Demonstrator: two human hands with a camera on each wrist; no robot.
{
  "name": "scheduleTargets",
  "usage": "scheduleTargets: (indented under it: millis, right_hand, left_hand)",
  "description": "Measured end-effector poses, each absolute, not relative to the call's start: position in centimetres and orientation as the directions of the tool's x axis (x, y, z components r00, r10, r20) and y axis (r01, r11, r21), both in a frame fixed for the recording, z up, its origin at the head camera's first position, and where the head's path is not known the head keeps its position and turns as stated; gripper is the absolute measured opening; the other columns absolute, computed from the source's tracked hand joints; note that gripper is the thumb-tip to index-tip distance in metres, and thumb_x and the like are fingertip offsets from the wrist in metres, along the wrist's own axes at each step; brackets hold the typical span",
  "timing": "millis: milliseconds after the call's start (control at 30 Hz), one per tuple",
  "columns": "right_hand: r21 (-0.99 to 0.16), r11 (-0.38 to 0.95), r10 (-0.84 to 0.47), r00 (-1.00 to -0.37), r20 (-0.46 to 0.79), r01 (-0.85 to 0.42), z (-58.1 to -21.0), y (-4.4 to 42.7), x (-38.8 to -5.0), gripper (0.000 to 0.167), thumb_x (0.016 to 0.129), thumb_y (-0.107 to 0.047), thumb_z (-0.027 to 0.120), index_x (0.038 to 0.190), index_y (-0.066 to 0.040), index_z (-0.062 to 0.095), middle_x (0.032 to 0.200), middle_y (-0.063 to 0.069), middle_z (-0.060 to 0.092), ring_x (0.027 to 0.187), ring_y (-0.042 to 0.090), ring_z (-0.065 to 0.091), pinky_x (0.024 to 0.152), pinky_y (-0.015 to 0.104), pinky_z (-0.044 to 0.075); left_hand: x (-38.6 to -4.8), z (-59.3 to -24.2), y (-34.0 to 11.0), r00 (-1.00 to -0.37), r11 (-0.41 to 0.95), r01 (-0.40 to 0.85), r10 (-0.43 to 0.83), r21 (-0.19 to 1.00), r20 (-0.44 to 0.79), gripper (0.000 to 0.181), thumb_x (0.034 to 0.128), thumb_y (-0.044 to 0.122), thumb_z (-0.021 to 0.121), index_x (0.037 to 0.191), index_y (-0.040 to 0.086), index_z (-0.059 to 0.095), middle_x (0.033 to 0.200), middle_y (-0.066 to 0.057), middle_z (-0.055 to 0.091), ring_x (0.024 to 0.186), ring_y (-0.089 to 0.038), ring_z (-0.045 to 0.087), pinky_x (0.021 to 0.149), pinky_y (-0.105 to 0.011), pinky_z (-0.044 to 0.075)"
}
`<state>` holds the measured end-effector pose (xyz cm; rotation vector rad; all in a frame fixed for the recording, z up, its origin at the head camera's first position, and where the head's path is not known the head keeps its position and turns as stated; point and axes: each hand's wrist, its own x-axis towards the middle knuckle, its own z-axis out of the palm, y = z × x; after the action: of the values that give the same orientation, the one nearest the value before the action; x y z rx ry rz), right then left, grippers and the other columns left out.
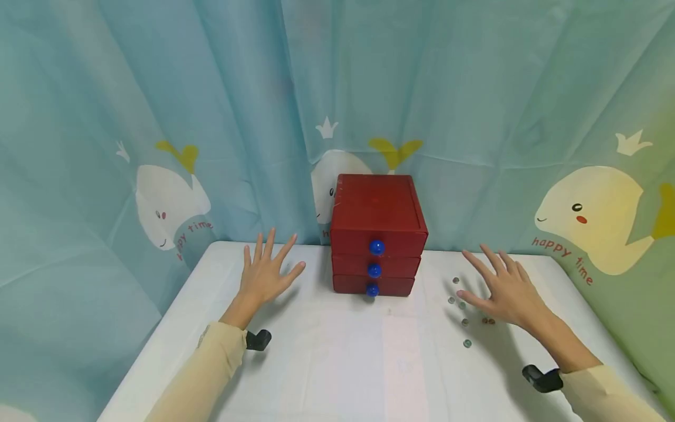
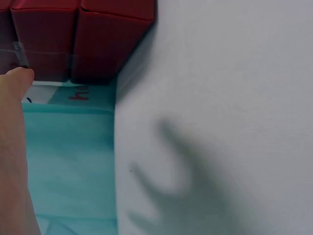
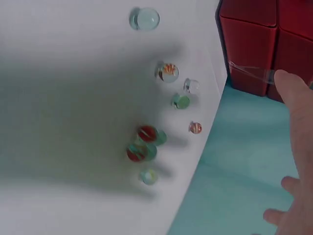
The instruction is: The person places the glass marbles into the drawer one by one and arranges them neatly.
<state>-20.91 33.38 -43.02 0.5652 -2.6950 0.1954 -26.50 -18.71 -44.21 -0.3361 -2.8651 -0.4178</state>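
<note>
My left hand (image 1: 262, 281) hovers over the left side of the table with its fingers spread and nothing in them. On the other side, my right hand (image 1: 508, 293) is held above the table, fingers apart and likewise holding nothing. Several glass marbles (image 3: 146, 19) lie scattered beneath and beside the right hand; some are clear or greenish, others have red swirls. Between the hands, at the table's back edge, stands a red box (image 1: 375, 202) with three stacked drawers, each with a blue knob (image 1: 377, 247). All three drawers look closed.
A white table (image 1: 327, 363) carries everything. Behind it and along both sides hangs a blue-green curtain (image 1: 253, 117) printed with whales. Black straps (image 1: 258, 340) show at both wrists. Clear tape (image 3: 249, 72) runs across the side of the box.
</note>
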Motion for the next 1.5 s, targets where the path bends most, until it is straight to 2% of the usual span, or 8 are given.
scheduleTargets:
  millis: [200, 433, 533, 700, 867, 1067, 1333, 1500]
  right_hand:
    - [-0.071, 0.842, -0.468, -0.789, 0.399, -0.535, -41.3, 33.4, -21.2, 0.092, 0.082, -0.038, 0.084, 0.159, -0.022, 0.038, 0.156, 0.024, 0.036, 0.131, 0.055, 0.041, 0.095, 0.074, 0.040]
    - [-0.074, 0.821, -0.498, -0.772, 0.395, -0.566, -39.5, 33.0, -20.9, 0.091, 0.084, -0.036, 0.084, 0.160, -0.024, 0.036, 0.155, 0.023, 0.039, 0.123, 0.052, 0.050, 0.076, 0.065, 0.053]
    - [-0.082, 0.828, -0.485, -0.783, 0.390, -0.554, -38.8, 32.7, -20.8, 0.090, 0.085, -0.037, 0.083, 0.161, -0.026, 0.035, 0.155, 0.021, 0.039, 0.123, 0.050, 0.051, 0.066, 0.054, 0.055]
    - [-0.108, 0.838, -0.456, -0.795, 0.401, -0.535, -37.6, 31.7, -20.8, 0.088, 0.085, -0.040, 0.083, 0.160, -0.029, 0.037, 0.157, 0.015, 0.040, 0.126, 0.043, 0.050, 0.054, 0.033, 0.046]
    - [-0.106, 0.809, -0.483, -0.756, 0.443, -0.579, -36.4, 30.3, -20.8, 0.086, 0.084, -0.035, 0.084, 0.158, -0.026, 0.040, 0.153, 0.014, 0.043, 0.127, 0.042, 0.049, 0.059, 0.039, 0.053]
    - [-0.125, 0.768, -0.490, -0.702, 0.516, -0.628, -35.0, 28.4, -20.9, 0.083, 0.083, -0.029, 0.085, 0.155, -0.024, 0.045, 0.143, 0.009, 0.051, 0.120, 0.029, 0.055, 0.071, 0.046, 0.058]
    - [-0.244, 0.641, -0.511, -0.641, 0.573, -0.728, -34.7, 25.5, -20.9, 0.073, 0.081, -0.015, 0.086, 0.146, -0.012, 0.054, 0.119, 0.002, 0.061, 0.094, 0.017, 0.066, 0.070, 0.036, 0.060]
    - [-0.468, 0.506, -0.539, -0.689, 0.484, -0.724, -35.2, 23.6, -21.0, 0.067, 0.087, -0.012, 0.082, 0.146, -0.009, 0.050, 0.113, 0.008, 0.067, 0.086, 0.010, 0.070, 0.070, 0.033, 0.062]
  left_hand:
    - [-26.9, -42.7, -18.4, -0.948, 0.915, 0.274, 0.203, 0.297, 0.247, 0.076, 0.0988, 0.069, 0.045, 0.164, 0.039, 0.021, 0.172, -0.016, 0.005, 0.155, -0.047, 0.002, 0.117, -0.075, 0.002]
    - [-27.1, -40.2, -17.0, -0.930, 0.856, 0.340, 0.244, 0.391, 0.275, 0.074, 0.1012, 0.063, 0.047, 0.165, 0.040, 0.016, 0.171, -0.017, 0.005, 0.153, -0.050, 0.010, 0.116, -0.075, 0.013]
    - [-27.2, -39.1, -16.3, -0.920, 0.810, 0.374, 0.264, 0.451, 0.288, 0.074, 0.1020, 0.060, 0.048, 0.164, 0.042, 0.015, 0.171, -0.016, 0.005, 0.154, -0.048, 0.011, 0.113, -0.076, 0.020]
    - [-27.8, -37.6, -15.0, -0.908, 0.677, 0.419, 0.320, 0.605, 0.271, 0.074, 0.1040, 0.056, 0.048, 0.165, 0.041, 0.009, 0.171, -0.016, 0.002, 0.156, -0.041, 0.006, 0.111, -0.078, 0.024]
    - [-28.3, -36.5, -13.8, -0.889, 0.545, 0.440, 0.376, 0.714, 0.261, 0.074, 0.1059, 0.049, 0.046, 0.167, 0.032, 0.008, 0.172, -0.011, 0.007, 0.158, -0.032, 0.005, 0.118, -0.071, 0.014]
    - [-29.2, -35.4, -12.3, -0.869, 0.406, 0.431, 0.429, 0.806, 0.248, 0.073, 0.1068, 0.041, 0.044, 0.167, 0.021, 0.008, 0.172, -0.003, 0.009, 0.157, -0.028, 0.012, 0.121, -0.061, 0.021]
    - [-30.0, -35.2, -11.0, -0.876, 0.279, 0.277, 0.466, 0.919, 0.123, 0.073, 0.1060, 0.045, 0.045, 0.166, 0.034, 0.005, 0.173, 0.000, 0.002, 0.158, -0.028, 0.006, 0.112, -0.073, 0.029]
    - [-30.4, -35.6, -10.8, -0.888, 0.217, 0.124, 0.460, 0.968, 0.011, 0.072, 0.1045, 0.048, 0.048, 0.164, 0.045, 0.008, 0.172, -0.007, 0.008, 0.154, -0.041, 0.016, 0.107, -0.074, 0.036]
